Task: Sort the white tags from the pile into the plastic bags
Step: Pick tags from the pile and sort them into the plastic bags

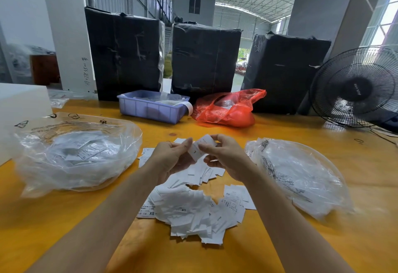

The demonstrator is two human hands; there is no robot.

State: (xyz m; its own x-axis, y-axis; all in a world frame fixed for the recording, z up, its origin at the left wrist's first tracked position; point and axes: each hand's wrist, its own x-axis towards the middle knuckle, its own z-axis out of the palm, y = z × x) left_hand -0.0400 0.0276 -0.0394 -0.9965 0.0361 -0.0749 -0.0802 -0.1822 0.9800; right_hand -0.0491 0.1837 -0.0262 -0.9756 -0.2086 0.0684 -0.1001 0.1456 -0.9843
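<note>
Head view: we see a white tag (201, 146) pinched between our left hand (172, 158) and right hand (226, 156), raised over the pile of tags (193, 212) lying just below both hands. One clear plastic bag (75, 154) lies left of our left hand, another bag (301, 175) right of our right hand, all on the yellow table (280, 126).
</note>
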